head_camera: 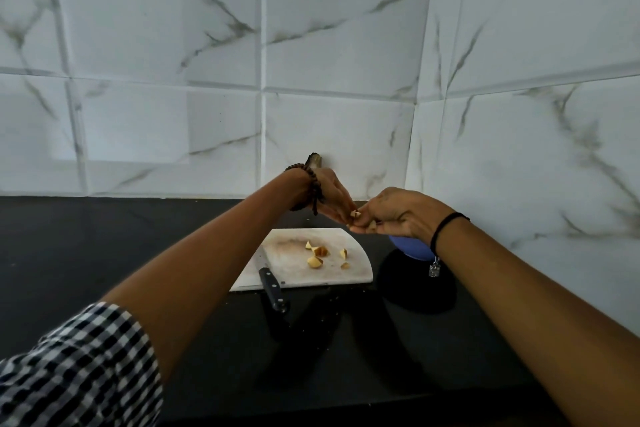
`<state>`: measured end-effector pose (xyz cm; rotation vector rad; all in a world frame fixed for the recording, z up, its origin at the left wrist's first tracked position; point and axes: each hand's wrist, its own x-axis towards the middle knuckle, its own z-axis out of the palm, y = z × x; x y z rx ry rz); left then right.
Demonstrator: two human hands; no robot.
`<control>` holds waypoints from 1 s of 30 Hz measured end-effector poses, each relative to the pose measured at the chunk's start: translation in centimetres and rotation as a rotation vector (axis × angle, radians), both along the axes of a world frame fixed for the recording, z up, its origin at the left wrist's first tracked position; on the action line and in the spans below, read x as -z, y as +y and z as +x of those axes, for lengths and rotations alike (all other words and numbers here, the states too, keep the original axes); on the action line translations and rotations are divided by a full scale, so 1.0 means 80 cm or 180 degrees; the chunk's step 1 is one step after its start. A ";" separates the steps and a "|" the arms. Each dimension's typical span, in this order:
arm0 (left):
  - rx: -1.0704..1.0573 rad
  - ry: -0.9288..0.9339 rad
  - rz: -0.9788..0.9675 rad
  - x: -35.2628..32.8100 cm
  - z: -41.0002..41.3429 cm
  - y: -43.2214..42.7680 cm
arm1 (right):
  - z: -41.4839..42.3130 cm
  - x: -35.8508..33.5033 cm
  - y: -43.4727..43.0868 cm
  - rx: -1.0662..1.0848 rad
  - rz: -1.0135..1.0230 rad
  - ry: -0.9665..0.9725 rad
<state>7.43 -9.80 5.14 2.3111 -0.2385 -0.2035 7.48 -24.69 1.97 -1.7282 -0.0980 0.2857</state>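
A checked sleeve (79, 367), beaded bracelet (314, 188), black charm cord (446, 221).

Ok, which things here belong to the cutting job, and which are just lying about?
In the job:
held fruit pieces, pinched between left grip and right grip
cut pieces on the cutting board
blue bowl under the right grip
knife, blade on the board

Lying about:
black counter
wall tiles
small dark object by the wall, unclear

A round blue bowl (412, 249) sits mostly hidden behind the right hand (398, 215), which with the left hand (330, 192) half covers small pale food pieces (355, 214) too tiny to identify.
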 end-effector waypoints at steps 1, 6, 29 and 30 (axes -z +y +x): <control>-0.0004 0.0021 -0.0017 -0.001 0.000 0.004 | -0.002 -0.001 0.004 -0.0014 -0.0027 0.0003; 0.0038 -0.0204 -0.0060 -0.025 -0.002 -0.001 | -0.004 -0.029 -0.001 0.0035 0.0030 -0.0117; 0.0280 -0.0686 0.0170 0.002 0.023 -0.088 | -0.009 -0.012 -0.091 0.0491 -0.2476 -0.1399; 0.0260 -0.0670 0.0190 0.005 0.022 -0.083 | -0.010 -0.009 -0.087 0.0441 -0.2605 -0.1440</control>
